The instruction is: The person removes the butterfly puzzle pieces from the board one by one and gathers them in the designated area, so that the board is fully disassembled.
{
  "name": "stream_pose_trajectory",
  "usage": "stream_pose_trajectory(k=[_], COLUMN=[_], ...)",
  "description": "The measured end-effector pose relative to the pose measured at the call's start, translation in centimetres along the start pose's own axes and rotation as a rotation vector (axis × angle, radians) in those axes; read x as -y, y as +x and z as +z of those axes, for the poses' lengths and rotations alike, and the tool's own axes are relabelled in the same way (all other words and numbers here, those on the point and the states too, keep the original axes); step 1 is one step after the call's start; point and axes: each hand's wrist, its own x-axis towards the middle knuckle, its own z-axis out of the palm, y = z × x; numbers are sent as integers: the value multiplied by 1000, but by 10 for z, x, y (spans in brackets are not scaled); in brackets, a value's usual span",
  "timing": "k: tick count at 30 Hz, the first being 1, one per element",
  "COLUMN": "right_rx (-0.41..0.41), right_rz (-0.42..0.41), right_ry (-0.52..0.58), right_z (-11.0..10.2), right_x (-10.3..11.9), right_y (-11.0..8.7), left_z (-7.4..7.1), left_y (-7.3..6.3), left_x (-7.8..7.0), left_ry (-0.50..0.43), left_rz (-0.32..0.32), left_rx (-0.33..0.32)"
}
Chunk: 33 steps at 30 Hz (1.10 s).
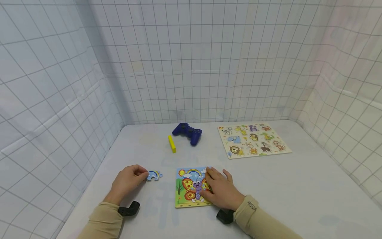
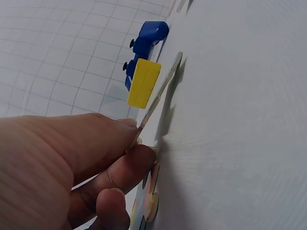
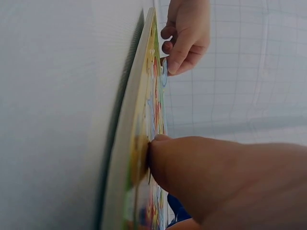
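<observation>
My left hand pinches a small light-blue jigsaw piece with a rainbow on it, between thumb and fingertips. In the left wrist view this piece is seen edge-on, tilted just off the table; more thin coloured pieces show below the fingers. To its right lies a square butterfly jigsaw puzzle with a sun, rainbow and tree. My right hand rests on its right side, the thumb touching the picture and the fingers spread near the upper right corner. That hand covers the puzzle's right part.
Behind the butterfly puzzle are a yellow block and a dark blue game controller. A wooden animal puzzle board lies at the back right of the white table. Grid-patterned cloth walls enclose the back and sides.
</observation>
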Motion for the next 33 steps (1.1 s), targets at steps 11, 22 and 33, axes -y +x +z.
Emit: stream_pose_trajectory(k=[11,22,33], right_rx=[9,6,5], right_rz=[5,8,13], right_ry=[3,8,19], right_z=[-1,-1,-3], right_x=[1,1,3], right_y=[0,0,-1], left_z=[1,4,7], left_y=[-2,2,-1], left_x=[-8,-11,-16], left_ry=[68,193,274], left_rz=[-16,-31,-10], left_rx=[-16,-20,-45])
